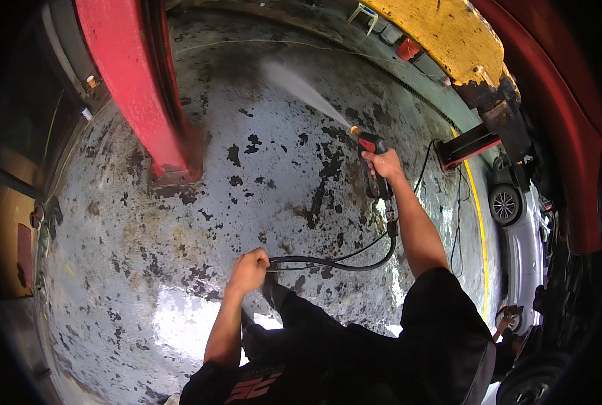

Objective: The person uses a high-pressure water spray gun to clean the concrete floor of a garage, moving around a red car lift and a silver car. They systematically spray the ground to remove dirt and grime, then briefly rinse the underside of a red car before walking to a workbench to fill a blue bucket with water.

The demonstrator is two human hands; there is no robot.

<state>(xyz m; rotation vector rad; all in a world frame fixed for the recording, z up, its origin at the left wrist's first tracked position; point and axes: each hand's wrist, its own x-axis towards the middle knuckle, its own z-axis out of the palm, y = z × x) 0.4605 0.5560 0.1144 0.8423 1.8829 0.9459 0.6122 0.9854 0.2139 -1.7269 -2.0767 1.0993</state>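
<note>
In my right hand [384, 164] is a black and red pressure washer gun [375, 150], held out ahead of me with its nozzle toward the upper left. A white fan of water spray [305, 93] leaves the orange nozzle tip [354, 129] and spreads over the worn floor [247, 175]. From the gun's lower end a black hose [355, 267] curves down and left to my left hand [250, 268]. The left fingers are closed around that hose near my legs. Whether the trigger is fully squeezed is hidden by my right fingers.
A red lift post [128, 74] rises from the floor on the left. Overhead at right are a yellow lift arm [442, 34] and a raised red vehicle [564, 108]. Beyond a yellow floor line [477, 202] stands a silver car [525, 250]. A white stool [365, 16] is at the far wall.
</note>
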